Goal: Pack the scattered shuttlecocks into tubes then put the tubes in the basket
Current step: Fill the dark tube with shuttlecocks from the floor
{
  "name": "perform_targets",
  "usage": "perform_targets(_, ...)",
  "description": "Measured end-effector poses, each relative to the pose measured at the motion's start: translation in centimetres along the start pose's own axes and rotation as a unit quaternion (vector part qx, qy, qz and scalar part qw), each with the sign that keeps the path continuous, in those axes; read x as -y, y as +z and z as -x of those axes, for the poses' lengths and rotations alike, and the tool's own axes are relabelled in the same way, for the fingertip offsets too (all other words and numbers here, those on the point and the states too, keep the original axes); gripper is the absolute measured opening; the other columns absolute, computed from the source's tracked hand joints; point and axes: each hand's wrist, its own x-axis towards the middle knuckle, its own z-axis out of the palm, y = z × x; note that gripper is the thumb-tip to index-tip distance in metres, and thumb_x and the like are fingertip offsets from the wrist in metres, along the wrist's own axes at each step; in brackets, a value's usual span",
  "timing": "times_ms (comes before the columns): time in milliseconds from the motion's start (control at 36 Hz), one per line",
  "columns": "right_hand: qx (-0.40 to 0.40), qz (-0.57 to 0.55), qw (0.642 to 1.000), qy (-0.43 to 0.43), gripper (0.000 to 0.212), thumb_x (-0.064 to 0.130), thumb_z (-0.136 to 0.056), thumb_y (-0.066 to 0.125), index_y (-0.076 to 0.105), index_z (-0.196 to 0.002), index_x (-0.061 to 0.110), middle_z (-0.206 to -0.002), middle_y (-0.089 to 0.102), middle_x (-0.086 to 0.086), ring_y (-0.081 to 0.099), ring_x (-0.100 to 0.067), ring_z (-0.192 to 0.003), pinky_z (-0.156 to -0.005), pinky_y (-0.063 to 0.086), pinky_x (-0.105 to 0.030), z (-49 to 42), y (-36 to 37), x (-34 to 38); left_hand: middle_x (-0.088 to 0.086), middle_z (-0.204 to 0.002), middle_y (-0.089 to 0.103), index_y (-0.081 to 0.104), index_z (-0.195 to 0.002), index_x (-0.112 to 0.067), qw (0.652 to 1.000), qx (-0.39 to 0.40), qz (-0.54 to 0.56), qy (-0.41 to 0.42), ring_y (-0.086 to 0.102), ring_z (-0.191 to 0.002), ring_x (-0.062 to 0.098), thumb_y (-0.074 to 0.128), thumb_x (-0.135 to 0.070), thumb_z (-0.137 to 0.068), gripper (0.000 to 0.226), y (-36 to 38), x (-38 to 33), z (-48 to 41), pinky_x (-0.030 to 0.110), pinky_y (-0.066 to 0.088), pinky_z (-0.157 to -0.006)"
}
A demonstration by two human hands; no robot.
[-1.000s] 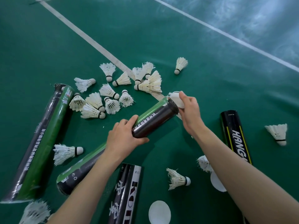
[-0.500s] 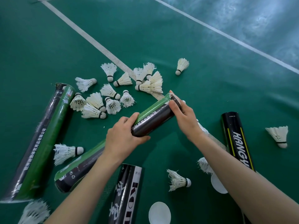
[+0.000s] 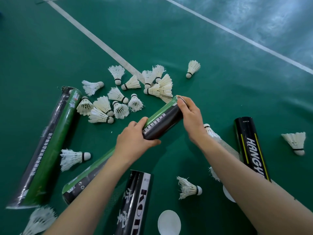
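A long green-and-black tube [image 3: 162, 121] slants across the green court floor. My left hand [image 3: 135, 141] grips it around the middle. My right hand [image 3: 191, 116] is closed over its far upper end, fingers curled on the rim, and the white lid seen earlier is hidden under it. Several white shuttlecocks [image 3: 118, 102] lie scattered beyond the tube. Single shuttlecocks lie at the left [image 3: 72, 158], lower middle [image 3: 189, 188] and far right [image 3: 295, 141]. No basket is in view.
Another green-and-black tube [image 3: 49, 146] lies at the left. A black-and-white tube [image 3: 133, 202] sits near the bottom, a black "HANG" tube [image 3: 250, 150] at the right. Two loose white lids [image 3: 169, 223] [image 3: 227, 195] lie on the floor. White court lines [image 3: 101, 46] cross behind.
My right hand brought a white lid to the tube's upper end and has closed down over that end. My left hand has kept its grip on the tube.
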Motion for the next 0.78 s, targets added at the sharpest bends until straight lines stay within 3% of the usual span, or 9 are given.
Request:
perform_targets(83,-0.005,-0.028,0.998,0.049,0.029,0.036,-0.097,0.051,0.054,-0.126,0.034,-0.122,0.055,0.013,0.049,-0.006,-0.113,-0.093,0.039,-0.020,-0.3,0.1,-0.3,-0.004,-0.108,0.053,0.040,-0.135,-0.034,0.997,0.069,0.017,-0.007,0.053,-0.100,0.019,0.073,-0.064,-0.065,0.083,-0.2,-0.3,-1.0,0.037,0.048,-0.086)
perform_targets(139,-0.001,-0.043,0.996,0.074,0.052,0.042,-0.096,0.050,0.032,-0.145,0.034,-0.146,0.038,0.008,0.038,-0.010,-0.132,-0.111,0.030,-0.032,-0.2,0.2,-0.4,-0.007,-0.114,0.055,0.043,-0.134,-0.028,0.993,0.095,0.069,-0.017,0.053,-0.102,0.016,0.074,-0.062,-0.066,0.082,-0.6,-0.4,-1.8,0.034,0.047,-0.088)
perform_targets(194,0.010,-0.036,0.994,0.100,0.063,0.044,-0.097,0.049,0.019,-0.150,0.029,-0.154,0.028,0.004,0.032,-0.014,-0.138,-0.116,0.027,-0.041,-0.1,0.3,-0.3,-0.008,-0.116,0.059,0.047,-0.130,-0.025,0.983,0.104,0.147,-0.033,0.058,-0.101,0.013,0.075,-0.059,-0.068,0.076,-1.1,-0.5,-2.5,0.032,0.048,-0.088)
perform_targets(306,0.074,0.022,0.987,0.138,0.048,0.028,-0.098,0.051,0.036,-0.143,0.021,-0.146,0.041,0.000,0.044,-0.017,-0.128,-0.109,0.037,-0.044,0.3,0.3,-0.3,-0.006,-0.095,0.063,0.045,-0.111,-0.027,0.944,0.100,0.301,-0.089,0.066,-0.087,0.016,0.074,-0.054,-0.073,0.055,-2.2,-0.7,-4.4,0.037,0.054,-0.086)
perform_targets(389,0.147,0.057,0.977,0.145,0.035,0.023,-0.098,0.052,0.047,-0.132,0.018,-0.129,0.055,-0.003,0.057,-0.016,-0.106,-0.098,0.045,-0.042,1.1,0.3,-0.3,0.009,-0.102,0.067,0.048,-0.121,-0.011,0.914,0.110,0.366,-0.134,0.068,-0.090,0.026,0.077,-0.055,-0.066,0.076,-3.1,-0.9,-5.8,0.044,0.056,-0.084)
perform_targets(444,0.203,0.092,0.963,0.152,0.028,0.031,-0.097,0.052,0.052,-0.123,0.021,-0.124,0.060,-0.001,0.061,-0.015,-0.101,-0.095,0.049,-0.041,1.7,0.4,-0.2,0.014,-0.102,0.068,0.050,-0.122,-0.007,0.897,0.103,0.401,-0.152,0.068,-0.090,0.029,0.076,-0.053,-0.066,0.078,-3.9,-0.9,-6.4,0.044,0.056,-0.083)
perform_targets(611,0.354,0.161,0.901,0.192,0.070,0.056,-0.081,0.061,0.039,-0.138,0.023,-0.130,0.055,0.002,0.062,-0.014,-0.107,-0.093,0.053,-0.041,3.6,0.9,-0.2,0.013,-0.102,0.068,0.056,-0.112,-0.005,0.853,0.038,0.479,-0.204,0.066,-0.089,0.028,0.071,-0.050,-0.078,0.058,-4.8,-1.2,-7.5,0.039,0.053,-0.076)
perform_targets(694,0.380,0.137,0.887,0.223,0.090,0.064,-0.066,0.068,0.036,-0.139,0.023,-0.128,0.057,-0.001,0.061,-0.017,-0.110,-0.093,0.053,-0.043,4.0,1.1,-0.3,0.012,-0.100,0.069,0.060,-0.108,-0.005,0.816,0.012,0.536,-0.218,0.066,-0.090,0.029,0.072,-0.049,-0.078,0.055,-4.6,-1.3,-7.5,0.042,0.053,-0.083)
perform_targets(778,0.389,0.144,0.886,0.209,0.080,0.055,-0.070,0.073,0.038,-0.135,0.023,-0.118,0.063,-0.002,0.065,-0.016,-0.104,-0.091,0.054,-0.039,4.0,1.1,0.2,0.012,-0.102,0.068,0.058,-0.106,-0.006,0.793,-0.007,0.565,-0.227,0.066,-0.092,0.029,0.069,-0.048,-0.081,0.050,-4.2,-1.2,-7.3,0.042,0.053,-0.081)
